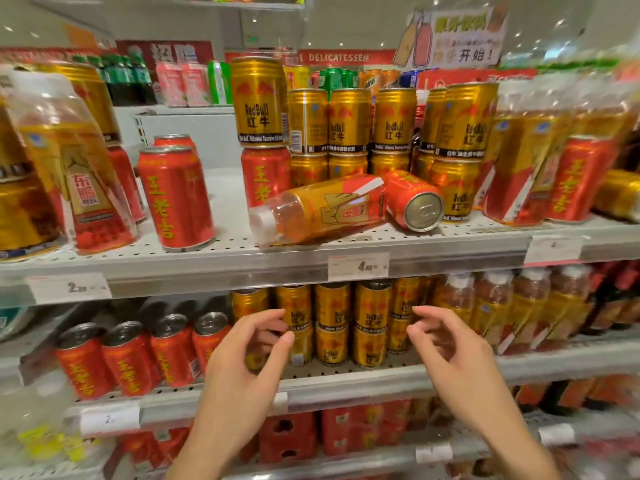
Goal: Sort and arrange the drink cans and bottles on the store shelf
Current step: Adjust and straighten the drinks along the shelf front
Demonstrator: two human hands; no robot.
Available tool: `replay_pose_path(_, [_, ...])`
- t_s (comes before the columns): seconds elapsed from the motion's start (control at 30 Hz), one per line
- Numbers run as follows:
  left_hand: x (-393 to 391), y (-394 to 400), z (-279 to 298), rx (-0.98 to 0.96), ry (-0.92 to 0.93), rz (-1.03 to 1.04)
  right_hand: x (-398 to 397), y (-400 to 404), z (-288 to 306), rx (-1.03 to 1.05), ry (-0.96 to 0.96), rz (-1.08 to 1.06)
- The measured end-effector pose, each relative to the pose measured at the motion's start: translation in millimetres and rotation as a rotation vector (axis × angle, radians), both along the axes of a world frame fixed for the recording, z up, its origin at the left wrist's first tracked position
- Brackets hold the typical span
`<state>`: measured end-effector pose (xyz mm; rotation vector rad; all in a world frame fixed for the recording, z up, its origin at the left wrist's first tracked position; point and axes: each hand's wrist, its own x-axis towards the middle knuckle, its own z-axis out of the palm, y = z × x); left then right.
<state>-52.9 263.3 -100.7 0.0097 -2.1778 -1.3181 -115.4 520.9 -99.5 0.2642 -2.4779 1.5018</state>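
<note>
Both hands hover empty before the lower shelf, left hand point(242, 355) and right hand point(453, 348) with fingers loosely curled, holding nothing, likely poised to reach up. On the upper shelf point(277, 252) one bottle point(318, 207) and one red can point(414, 200) lie toppled against stacked gold cans point(349, 121), so they probably need standing upright. Two red cans point(176, 195) stand left.

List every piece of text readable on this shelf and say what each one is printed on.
"RedBull 红牛": gold can stacked highest on the upper shelf.
"王老吉": red can standing left of centre.
"东鹏": bottle at far left.
"DELICATESSEN": red sign behind the shelf.
"开始!": paper sign above.
"4": price tag; its smaller digits are blurred.
"2": price tag; the rest is blurred.
</note>
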Motion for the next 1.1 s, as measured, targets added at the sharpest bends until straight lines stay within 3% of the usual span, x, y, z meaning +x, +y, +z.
replay_pose_path(0.33, [-26, -43, 57, -0.468, 0.315, 0.114, -13, -28, 69, 0.469, 0.502, -0.077])
replay_pose_path(0.53, [-38, -57, 79, -0.635, 0.218, 0.160, -38, -52, 119, 0.653, 0.729, 0.058])
replay_pose_path(0.7, [-43, -62, 82, -0.637, 0.175, 0.155, -60, -73, 155, 0.852, 0.735, 0.211])
replay_pose_path(0.83, [-47, -65, 87, -0.596, 0.163, 0.153, -73, -89, 172, 1.021, 0.610, 0.342])
replay_pose_path(0.97, [-48, -66, 88, -0.578, 0.160, 0.145, -82, -100, 179, 1.070, 0.547, 0.425])
replay_pose_path(1.1, [-48, -66, 87, -0.568, 0.152, 0.147, -84, -100, 181, 1.077, 0.608, 0.414])
